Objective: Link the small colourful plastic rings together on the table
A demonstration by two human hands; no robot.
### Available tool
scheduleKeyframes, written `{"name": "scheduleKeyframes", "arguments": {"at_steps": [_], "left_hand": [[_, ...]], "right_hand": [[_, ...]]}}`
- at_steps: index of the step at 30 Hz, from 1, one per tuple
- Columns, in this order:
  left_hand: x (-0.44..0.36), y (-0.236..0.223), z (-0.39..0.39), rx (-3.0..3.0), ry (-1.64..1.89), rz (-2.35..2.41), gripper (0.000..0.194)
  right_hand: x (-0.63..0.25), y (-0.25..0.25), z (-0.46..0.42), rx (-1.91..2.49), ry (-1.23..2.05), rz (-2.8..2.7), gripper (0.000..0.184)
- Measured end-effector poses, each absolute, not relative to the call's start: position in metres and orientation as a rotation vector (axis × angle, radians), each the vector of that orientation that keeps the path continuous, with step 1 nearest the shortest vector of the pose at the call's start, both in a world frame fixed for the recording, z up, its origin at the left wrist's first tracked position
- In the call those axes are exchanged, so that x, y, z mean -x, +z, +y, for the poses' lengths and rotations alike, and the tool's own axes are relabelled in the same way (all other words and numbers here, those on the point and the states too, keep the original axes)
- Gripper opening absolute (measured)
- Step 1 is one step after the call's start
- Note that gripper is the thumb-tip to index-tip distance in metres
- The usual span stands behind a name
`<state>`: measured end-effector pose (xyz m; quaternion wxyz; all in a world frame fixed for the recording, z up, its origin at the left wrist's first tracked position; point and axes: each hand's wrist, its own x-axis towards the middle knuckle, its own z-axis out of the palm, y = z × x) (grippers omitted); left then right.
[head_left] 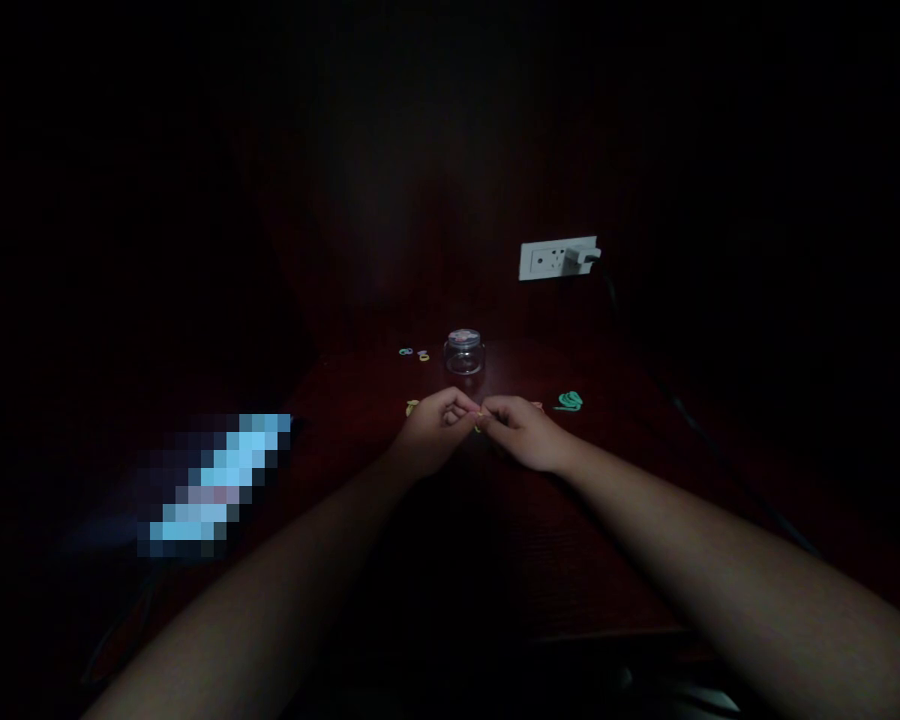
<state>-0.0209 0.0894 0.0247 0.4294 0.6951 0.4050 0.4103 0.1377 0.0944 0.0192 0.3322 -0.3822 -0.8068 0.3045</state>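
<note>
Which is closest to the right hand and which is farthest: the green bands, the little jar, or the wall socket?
From the right hand:
1. Green bands, just beyond it on the table, slightly right.
2. Little jar, farther back, a bit left, behind both hands.
3. Wall socket, farthest, up on the wall with a plug in it.

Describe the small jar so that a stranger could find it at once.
Find the white wall socket in the dark. Below it and to the left, on the reddish table, stands a small clear jar, just beyond the two hands. Only it is glassy and upright; the little coloured rings beside it lie flat.
</note>
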Motion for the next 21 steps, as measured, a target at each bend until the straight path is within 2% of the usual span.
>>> {"name": "scheduleKeyframes", "arguments": {"at_steps": [21], "left_hand": [[0.0226, 0.0198, 0.0920, -1.758, 1.020, 0.992, 0.020]], "right_hand": [[-0.1362, 0.0227, 0.0917, 0.992, 0.793, -2.131, 0.028]]}}
